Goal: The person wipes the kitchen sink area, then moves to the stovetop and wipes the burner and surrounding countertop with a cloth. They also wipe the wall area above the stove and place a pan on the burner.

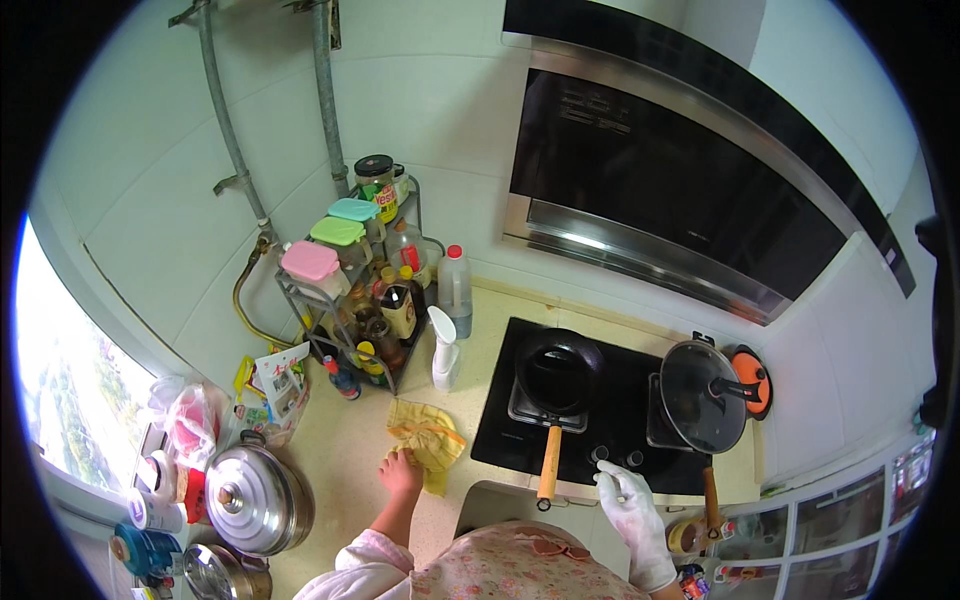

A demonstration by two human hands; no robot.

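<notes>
My bare left hand (400, 472) is on the near edge of a yellow cloth (424, 435), fingers curled on its fabric. The cloth lies bunched on the pale countertop (352, 442), left of a black glass gas cooktop (491, 427). My right hand (630, 510) wears a white glove and hovers at the cooktop's front edge, near two control knobs (634, 458). Its fingers are slightly bent and apart, with nothing seen in them. On the left burner sits a black frying pan (559, 371), its wooden handle (550, 463) pointing towards me.
A glass-lidded wok (701, 397) covers the right burner. Behind the cloth stand a white spray bottle (445, 352), a plastic jug (455, 289) and a rack (341, 307) of condiments. A lidded steel pot (259, 499) is at left. The range hood (660, 172) overhangs the cooktop.
</notes>
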